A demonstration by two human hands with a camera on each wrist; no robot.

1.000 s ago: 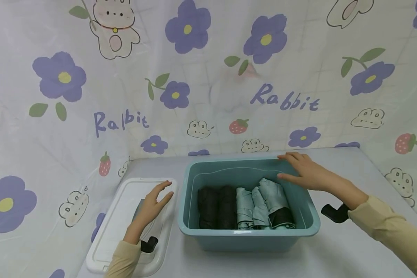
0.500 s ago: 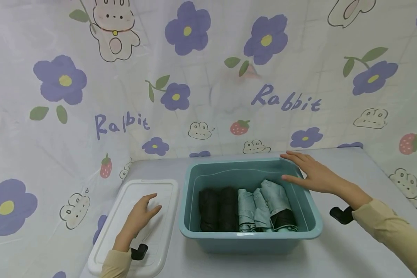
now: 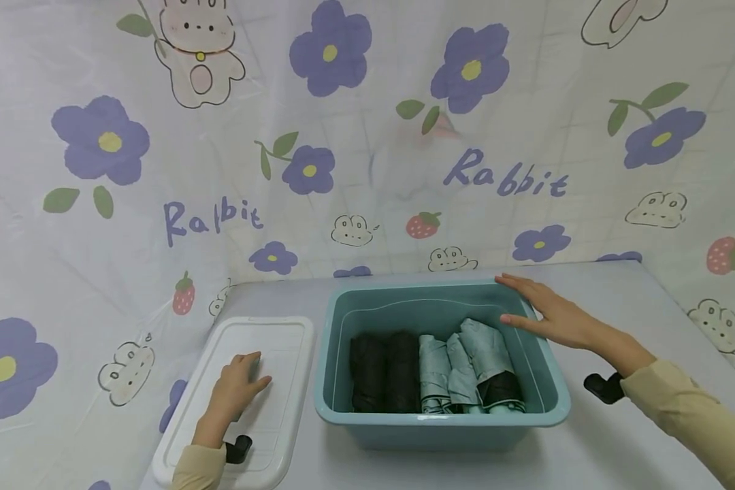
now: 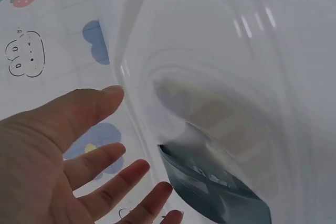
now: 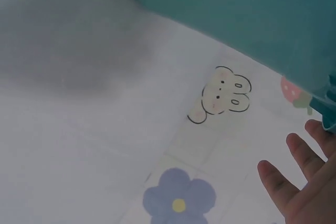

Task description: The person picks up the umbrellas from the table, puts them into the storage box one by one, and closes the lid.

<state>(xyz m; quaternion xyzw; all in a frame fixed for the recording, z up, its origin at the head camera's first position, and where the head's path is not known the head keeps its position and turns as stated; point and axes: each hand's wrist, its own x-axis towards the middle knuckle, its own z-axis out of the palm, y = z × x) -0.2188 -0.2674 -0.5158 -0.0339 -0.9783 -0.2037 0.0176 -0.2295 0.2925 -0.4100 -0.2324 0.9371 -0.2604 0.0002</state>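
The bin (image 3: pixel 441 415) is a teal plastic box with smooth walls, rounded corners and a wide rolled rim. It stands on the pale grey tabletop (image 3: pixel 594 449), near the middle. Inside it, folded umbrellas lie side by side along the front wall: two black ones (image 3: pixel 384 371) on the left, then pale green ones (image 3: pixel 459 364) of thin wrinkled fabric. The green umbrella at the far right lies tilted, and its near end is black.

The lid (image 3: pixel 245 408) is white plastic, flat, rectangular with rounded corners and a raised border. It lies on the tabletop just beside the left side of the bin. In the left wrist view the lid (image 4: pixel 220 77) looks glossy and a little transparent, with light streaks on it.

The left hand (image 3: pixel 235 388) rests on top of the lid with its fingers (image 3: pixel 251 371) lightly bent. In the left wrist view the left hand (image 4: pixel 63 166) shows its fingers (image 4: pixel 100 158) relaxed and a little apart, holding nothing.

The right hand (image 3: pixel 551 316) lies flat on the far right corner of the bin's rim, its fingers (image 3: pixel 517 284) straight and spread, the thumb pointing over the inside of the bin. It grips nothing.

A soft cloth (image 3: pixel 367 136) printed with purple flowers, rabbits, strawberries and the word "Rabbit" hangs behind the tabletop and at both its sides.
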